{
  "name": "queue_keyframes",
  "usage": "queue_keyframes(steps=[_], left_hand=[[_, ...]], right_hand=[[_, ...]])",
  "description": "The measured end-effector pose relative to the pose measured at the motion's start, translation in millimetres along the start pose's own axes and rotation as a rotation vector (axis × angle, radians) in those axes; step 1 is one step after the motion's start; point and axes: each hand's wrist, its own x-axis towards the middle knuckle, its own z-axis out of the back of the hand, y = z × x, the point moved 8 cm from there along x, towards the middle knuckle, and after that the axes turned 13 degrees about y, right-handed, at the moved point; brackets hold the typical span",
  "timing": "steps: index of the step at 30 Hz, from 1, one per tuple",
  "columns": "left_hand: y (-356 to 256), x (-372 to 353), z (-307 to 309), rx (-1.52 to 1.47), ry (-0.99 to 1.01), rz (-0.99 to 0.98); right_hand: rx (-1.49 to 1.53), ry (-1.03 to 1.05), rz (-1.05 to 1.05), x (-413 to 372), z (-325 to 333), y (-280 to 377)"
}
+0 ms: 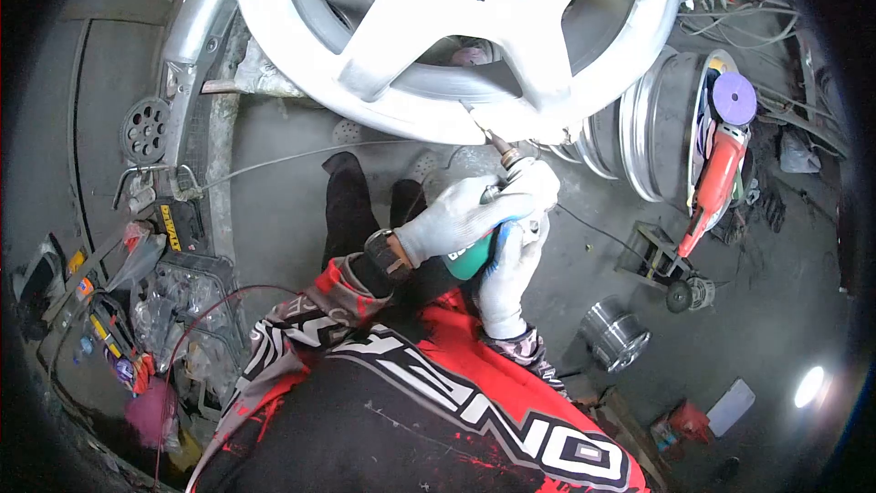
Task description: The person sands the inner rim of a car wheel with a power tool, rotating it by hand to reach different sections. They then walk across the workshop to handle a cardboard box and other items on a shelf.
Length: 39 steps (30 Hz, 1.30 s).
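Both my hands wear whitish gloves and are wrapped around a die grinder with a green body (pixel 469 258). My left hand (pixel 452 219), with a watch on its wrist, grips it from the left. My right hand (pixel 513 278) closes on it from the right and below, its fingers partly hidden. The grinder's narrow tip points up at the lower rim of a silver alloy wheel (pixel 401 119), at or very near the edge; contact cannot be made out. Broad spokes and openings show in the wheel, which is overexposed by bright light.
To the right stand more wheel rims (pixel 652 128) and a red polisher (pixel 716 187) with a purple pad. A small chrome cylinder (pixel 616 335) lies on the floor. Plastic-wrapped items (pixel 187 310) and a DeWalt box (pixel 182 225) are at left. A thin cable (pixel 301 148) crosses the floor.
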Motion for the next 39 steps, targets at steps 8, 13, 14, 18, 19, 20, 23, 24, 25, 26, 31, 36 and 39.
queue_keyframes(steps=[8, 13, 14, 18, 19, 20, 23, 24, 25, 26, 31, 36, 39], left_hand=[[44, 43, -22, -0.369, 0.040, 0.227], [-3, 11, -6, 0.117, -0.021, -0.118], [-19, -4, -10, 0.599, -0.096, -0.342], [-2, 2, -12, 0.658, -0.040, -0.171], [-7, 8, -11, 0.659, -0.031, -0.174], [-5, 19, -10, 0.446, 0.037, -0.120], [-9, 25, -15, 0.190, 0.018, -0.194], [-17, 19, -9, 0.152, -0.077, -0.323], [-23, 12, -7, 0.509, -0.155, -0.412], [-19, 9, -6, 0.515, -0.145, -0.405], [22, -6, 6, -0.116, -0.069, 0.085], [9, 3, 4, 0.110, -0.068, 0.044], [12, 29, -11, -0.140, -0.024, 0.133]], right_hand=[[-0.029, -0.111, 0.078, 16, 25, 26], [-0.045, -0.055, 0.042, 9, 8, 23], [-0.039, -0.030, 0.017, 8, 4, 24], [-0.070, -0.058, 0.069, 14, 11, 26], [-0.068, -0.066, 0.073, 16, 11, 31], [-0.084, -0.094, 0.070, 18, 14, 38], [-0.119, -0.111, 0.069, 20, 16, 43], [-0.135, -0.089, 0.073, 20, 14, 43], [-0.132, -0.076, 0.051, 19, 11, 39], [-0.121, -0.082, 0.049, 16, 9, 36], [0.061, 0.017, -0.035, 8, -9, 4], [0.186, 0.002, -0.088, 8, -5, 8], [0.111, -0.079, 0.021, 12, 14, 15]])
